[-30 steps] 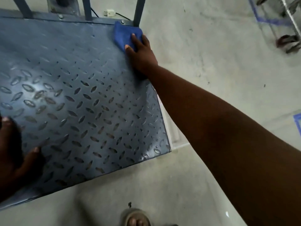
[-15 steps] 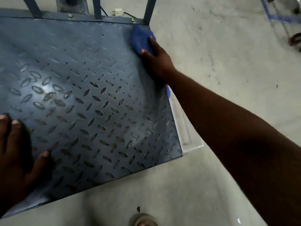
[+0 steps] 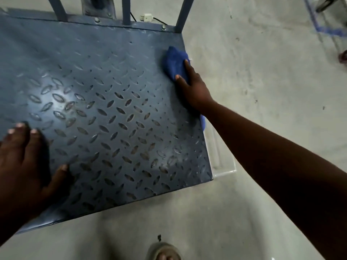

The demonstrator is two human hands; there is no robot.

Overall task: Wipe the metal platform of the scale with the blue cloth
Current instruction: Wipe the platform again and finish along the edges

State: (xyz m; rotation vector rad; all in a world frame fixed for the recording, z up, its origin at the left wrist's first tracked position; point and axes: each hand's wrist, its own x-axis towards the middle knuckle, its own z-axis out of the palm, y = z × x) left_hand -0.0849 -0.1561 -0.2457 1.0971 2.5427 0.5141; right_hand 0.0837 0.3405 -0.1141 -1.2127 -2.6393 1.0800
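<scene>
Right hand (image 3: 195,87), fingers pressed flat on the blue cloth (image 3: 175,61), had slid it back from the far corner along the platform (image 3: 112,109) right edge, so that edge was prob. mid-wipe w/ the centre still to do; left hand (image 3: 26,162) lay splayed flat on the near-left plate, gripping nothing.

Platform (image 3: 105,113) — blue-painted metal, raised diamond tread, dull sheen where light hits. Cloth (image 3: 175,62) — soft blue fabric, possibly microfibre. Floor (image 3: 262,81): matt, rough concrete.
</scene>
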